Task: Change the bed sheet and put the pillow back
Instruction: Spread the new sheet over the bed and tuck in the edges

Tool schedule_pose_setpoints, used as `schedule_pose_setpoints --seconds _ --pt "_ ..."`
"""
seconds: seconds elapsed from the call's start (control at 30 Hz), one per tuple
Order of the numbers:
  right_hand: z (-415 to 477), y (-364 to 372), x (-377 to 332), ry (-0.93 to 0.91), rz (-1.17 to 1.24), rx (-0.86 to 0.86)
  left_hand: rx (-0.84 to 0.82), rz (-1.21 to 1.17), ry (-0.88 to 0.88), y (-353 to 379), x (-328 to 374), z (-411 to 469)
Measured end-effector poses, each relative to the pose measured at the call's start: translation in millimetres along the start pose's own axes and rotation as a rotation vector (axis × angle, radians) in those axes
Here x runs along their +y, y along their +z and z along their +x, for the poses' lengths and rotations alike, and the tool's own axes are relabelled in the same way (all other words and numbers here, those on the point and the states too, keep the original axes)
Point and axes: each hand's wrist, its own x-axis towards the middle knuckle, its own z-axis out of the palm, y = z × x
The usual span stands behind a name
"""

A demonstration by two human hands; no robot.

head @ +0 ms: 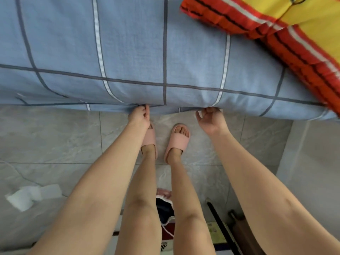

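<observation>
Grips blue checked bed sheet [128, 52] hem: left hand [139, 115] pinching, right hand [211, 120] hooked under. Likely tucking step; next, pull taut, tuck under.

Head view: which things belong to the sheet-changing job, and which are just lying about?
Job:
blue checked sheet
left hand, pinching its edge
right hand, fingers curled under that edge
red-and-yellow striped bedding, possibly the pillow

Lying about:
white crumpled paper on the floor
pink slippers, being worn
dark cloth, also on the floor
</observation>
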Motion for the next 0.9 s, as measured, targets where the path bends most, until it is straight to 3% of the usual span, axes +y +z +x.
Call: schedule_pose_setpoints --seconds 0.13,0.27,0.37,0.47,0.67,0.83,0.9 --pt "-18.9 7.3 2.5 0.064 0.020 0.090 0.047 0.016 0.120 13.1 -4.6 -21.3" --pt "-61.0 -3.1 -8.3 0.008 0.055 0.238 0.040 0.222 -0.015 -2.4 -14.3 -80.3" --pt "-93.2 -6.1 -34.2 -0.141 0.207 0.158 -0.209 0.118 -0.052 -9.9 -11.9 -116.7" --pt "-107.2 10.4 -68.8 -0.112 0.103 0.018 -0.383 0.188 -0.043 16.0 12.6 -141.9" --pt "-105.3 39.9 -105.2 0.130 -0.054 0.217 -0.218 0.324 -0.099 51.9 27.5 -151.2" --pt "-115.3 38.0 -108.4 0.062 -0.107 0.252 -0.140 0.353 -0.061 41.8 28.8 -158.8" --pt "-118.5 40.5 -121.7 0.062 -0.123 0.214 -0.202 0.305 -0.048 42.2 31.1 -168.2"
